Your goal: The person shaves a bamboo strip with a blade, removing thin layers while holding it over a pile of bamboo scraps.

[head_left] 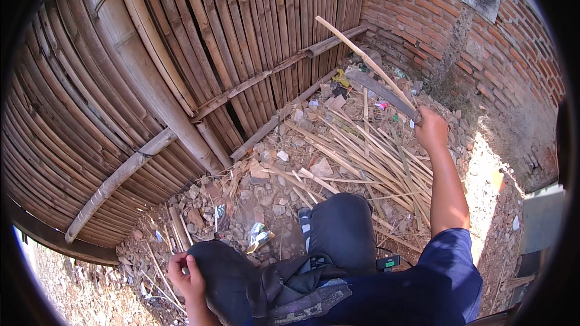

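Note:
My right hand [431, 129] is closed at the base of a long, dark, slightly curved machete blade [380, 91], which points away to the upper left. A pale bamboo strip [361, 53] runs just above the blade, and its lower end meets the same hand; whether the fingers grip it too is unclear. By my left knee, my left hand [188, 276] has its fingers loosely bent and thumb apart, with nothing visible in it. Beyond my knees lies a loose pile of split bamboo strips [368, 160] on the rubble.
A bamboo slat wall [241, 30] with thick poles stands at the left and ahead. A brick wall [417, 18] closes the right side. Stones, a shiny crumpled wrapper [259, 237] and other litter cover the ground. Short bamboo pieces [179, 229] lie beside my left knee.

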`<state>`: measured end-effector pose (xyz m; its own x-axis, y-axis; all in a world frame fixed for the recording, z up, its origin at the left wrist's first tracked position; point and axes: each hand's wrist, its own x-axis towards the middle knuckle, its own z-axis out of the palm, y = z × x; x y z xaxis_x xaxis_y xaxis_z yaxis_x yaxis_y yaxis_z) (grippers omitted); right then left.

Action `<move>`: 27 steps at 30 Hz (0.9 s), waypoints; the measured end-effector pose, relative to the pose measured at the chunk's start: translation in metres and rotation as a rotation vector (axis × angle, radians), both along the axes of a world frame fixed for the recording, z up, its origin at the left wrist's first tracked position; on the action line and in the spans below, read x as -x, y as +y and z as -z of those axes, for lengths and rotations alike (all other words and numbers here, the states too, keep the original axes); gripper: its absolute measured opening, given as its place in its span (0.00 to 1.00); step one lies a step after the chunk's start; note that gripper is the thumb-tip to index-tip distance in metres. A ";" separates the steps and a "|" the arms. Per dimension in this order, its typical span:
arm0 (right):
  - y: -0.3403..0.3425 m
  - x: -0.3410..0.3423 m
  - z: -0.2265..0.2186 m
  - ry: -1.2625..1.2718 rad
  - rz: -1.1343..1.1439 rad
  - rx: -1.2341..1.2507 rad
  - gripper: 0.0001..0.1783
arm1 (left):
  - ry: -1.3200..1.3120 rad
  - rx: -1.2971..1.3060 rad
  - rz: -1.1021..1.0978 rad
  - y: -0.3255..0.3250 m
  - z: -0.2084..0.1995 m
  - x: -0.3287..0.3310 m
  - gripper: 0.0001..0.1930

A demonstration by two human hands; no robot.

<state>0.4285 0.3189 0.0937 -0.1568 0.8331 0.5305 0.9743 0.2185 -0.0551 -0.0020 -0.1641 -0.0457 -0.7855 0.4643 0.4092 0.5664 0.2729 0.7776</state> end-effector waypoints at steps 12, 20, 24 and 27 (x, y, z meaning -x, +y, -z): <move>-0.066 0.084 -0.008 -0.078 -0.851 0.373 0.14 | 0.776 0.103 0.307 0.149 -0.157 -0.026 0.20; -0.080 0.127 -0.010 0.052 -1.184 0.560 0.13 | 0.363 0.521 0.513 0.131 -0.159 -0.010 0.11; -0.083 0.143 -0.006 0.191 -1.262 0.654 0.12 | 0.480 0.395 0.410 0.104 -0.136 -0.010 0.08; -0.086 0.147 -0.006 0.135 -1.211 0.749 0.13 | 0.815 -0.092 0.143 0.089 -0.132 -0.008 0.13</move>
<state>0.2814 0.2328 0.1001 -0.9455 0.3098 0.1006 0.1898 0.7751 -0.6027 0.0065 -0.0752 0.0858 -0.1626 0.4740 0.8654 0.9860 0.1109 0.1245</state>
